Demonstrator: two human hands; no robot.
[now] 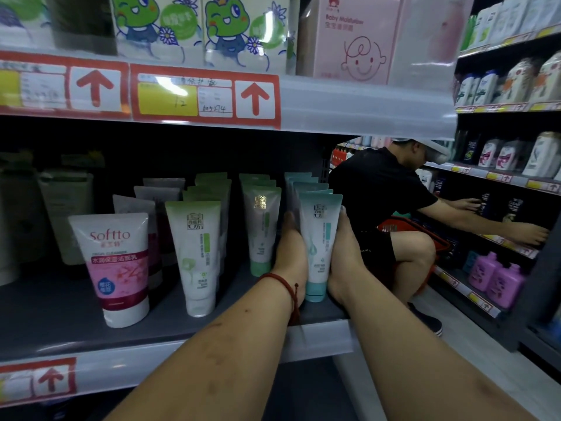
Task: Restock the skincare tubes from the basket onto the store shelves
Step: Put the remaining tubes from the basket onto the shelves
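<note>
The person's left grip (290,256) and right grip (343,259) are reaching in over the front edge of the dark grey shelf board (60,314), palms facing each other, and are pressing flat against the two sides of a white plastic skincare tube fading to teal with a teal cap (318,238). Both grips are lying released, the fingers stretched straight along the tube rather than curling round it. The tube is standing upright on its cap at the right end of the shelf, at the front of a row of matching teal tubes (303,183) lining up behind it. A thin red string bracelet (285,284) is hanging on the left wrist. Just to the left, a white tube with a green cap (262,229) is heading its own row, then a white tube with a pale green top (194,253), and further left a pink and white tube lettered Softto (118,265), all standing cap down. Above, a clear price rail with red arrow labels (206,97) is running under boxes printed with green cartoon frogs (227,28) and a pink baby moisturiser box (352,38). To the right, a second person in a black shirt (379,189) is crouching in the aisle and reaching into another shelf, with a red plastic basket (403,227) partly hidden behind them and purple bottles (494,281) standing low on that shelving.
</note>
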